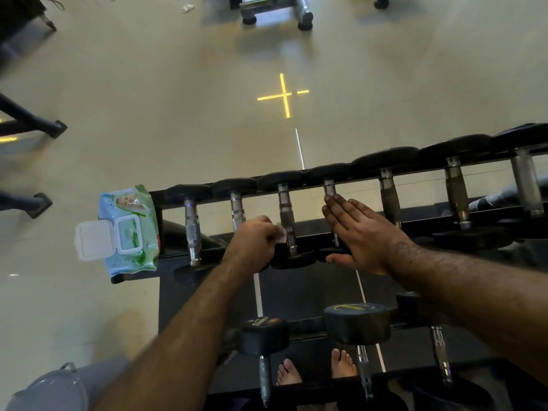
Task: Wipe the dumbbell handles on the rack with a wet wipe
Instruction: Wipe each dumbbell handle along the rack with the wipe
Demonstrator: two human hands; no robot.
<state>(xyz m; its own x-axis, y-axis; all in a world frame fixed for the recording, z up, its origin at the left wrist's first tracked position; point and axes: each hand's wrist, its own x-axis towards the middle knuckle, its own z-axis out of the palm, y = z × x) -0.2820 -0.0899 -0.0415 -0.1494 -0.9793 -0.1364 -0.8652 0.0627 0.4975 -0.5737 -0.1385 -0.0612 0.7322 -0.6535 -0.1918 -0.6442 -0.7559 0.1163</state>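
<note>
A black dumbbell rack [367, 178] holds a row of black dumbbells with metal handles. My left hand [253, 240] pinches a small crumpled wet wipe [281, 232] against the left side of the third handle [286, 215]. My right hand [360, 229] lies flat with straight fingers over the fourth handle [329, 186], covering most of it. A wet wipe pack [129, 229] with its white lid flipped open sits on the rack's left end.
A lower rack tier [314, 390] near me holds more dumbbells [357, 323]; my bare feet [317, 369] show beneath it. A grey bin lid [50, 390] is at lower left. Gym equipment legs [44, 126] stand on the pale floor with a yellow cross [284, 96].
</note>
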